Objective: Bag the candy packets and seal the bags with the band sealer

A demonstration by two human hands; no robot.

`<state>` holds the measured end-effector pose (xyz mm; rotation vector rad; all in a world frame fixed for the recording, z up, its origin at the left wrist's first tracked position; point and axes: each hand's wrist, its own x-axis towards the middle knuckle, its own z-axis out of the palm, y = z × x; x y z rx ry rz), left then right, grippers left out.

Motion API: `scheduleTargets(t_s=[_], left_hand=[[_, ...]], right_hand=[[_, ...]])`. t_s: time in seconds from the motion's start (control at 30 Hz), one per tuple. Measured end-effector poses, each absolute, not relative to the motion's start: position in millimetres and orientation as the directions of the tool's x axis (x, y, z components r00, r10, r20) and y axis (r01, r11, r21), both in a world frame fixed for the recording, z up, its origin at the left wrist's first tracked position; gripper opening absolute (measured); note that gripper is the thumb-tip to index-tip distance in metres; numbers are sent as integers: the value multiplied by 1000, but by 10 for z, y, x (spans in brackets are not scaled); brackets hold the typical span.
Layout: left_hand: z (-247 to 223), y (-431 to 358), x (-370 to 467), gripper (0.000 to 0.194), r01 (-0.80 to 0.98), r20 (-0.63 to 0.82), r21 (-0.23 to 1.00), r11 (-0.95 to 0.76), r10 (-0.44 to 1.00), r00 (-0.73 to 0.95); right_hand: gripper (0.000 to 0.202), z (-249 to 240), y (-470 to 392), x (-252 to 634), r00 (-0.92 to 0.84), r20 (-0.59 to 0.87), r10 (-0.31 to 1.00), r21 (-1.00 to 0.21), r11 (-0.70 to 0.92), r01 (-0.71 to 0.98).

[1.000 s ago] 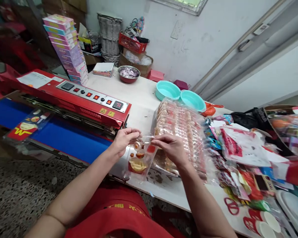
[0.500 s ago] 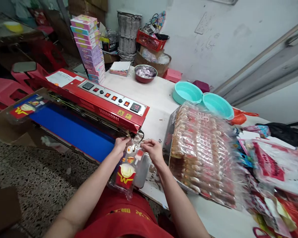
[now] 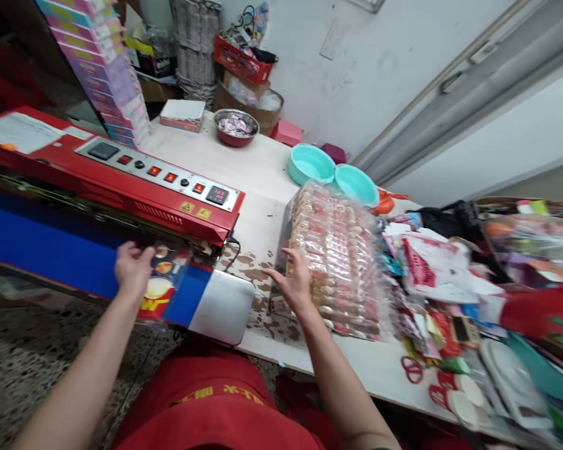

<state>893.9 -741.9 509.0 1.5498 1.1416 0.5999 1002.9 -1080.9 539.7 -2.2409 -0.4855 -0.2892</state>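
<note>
On the blue belt (image 3: 192, 294) of a red band sealing machine (image 3: 122, 181) lies a clear plastic bag with a red and yellow fries-box toy (image 3: 158, 294) and smaller food pieces inside. My left hand (image 3: 134, 270) is at the bag's left edge, thumb and fingers apart, the thumb by the bag; some fingers are hidden from me. My right hand (image 3: 296, 282) is open and empty, its thumb and fingers spread at the near-left side of a box of bagged toys (image 3: 328, 262), packed upright in rows. Whether its fingertips touch the bags is unclear.
A metal plate (image 3: 225, 306) extends from the belt's right end. Behind stand stacked pink and purple boxes (image 3: 106, 75), a bowl of small packets (image 3: 236, 127) and two turquoise basins (image 3: 312, 164). Red scissors (image 3: 411, 370), paper cups (image 3: 460, 406) and mixed packaging crowd the right side.
The bagged toy, earlier held by both hands at the belt's right end, now lies on the belt. My right hand has let go and moved to the toy box. The view has turned right.
</note>
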Motion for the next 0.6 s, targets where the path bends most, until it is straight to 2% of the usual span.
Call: scheduleTargets(t_s=[0.07,0.13,0.2,0.23,0.3,0.37,0.43,0.53,0.6], left_hand=[[5099,-7415,8889,56,392,123,882,-261,931,343],[5092,-7571,8845,52,356,384,767,-534,826,412],[5091,-7852,8825,37,240,459,713,-658,698,550],[5100,-8013,8823,31,187,447,722,-667,655,610],[5151,-8327,8828,24,125,395,756,-642,600,696],[5269,-8591,8835,22,86,340,798,-596,564,753],[5463,-8793,8853,23,18,295,856,-517,517,803],[5842,-8994,8935,45,-138,232,958,-252,393,890],[6079,-9062,9032,66,-195,184,981,12,289,939]], right_hand=[[47,5545,-11478,10161,865,400,301,-422,-778,466],[26,5618,-11980,10337,870,335,361,-227,-866,447],[14,5649,-12228,10488,868,251,429,-157,-867,473],[16,5678,-12260,10531,855,228,466,-179,-843,507],[21,5823,-12194,10524,817,234,527,-321,-752,576],[19,6112,-12039,10405,783,304,543,-496,-611,616],[10,6487,-11866,10233,766,407,498,-595,-491,636],[4,6946,-11613,10025,771,500,395,-670,-387,633],[5,7047,-11442,9970,807,442,391,-759,-317,569]])
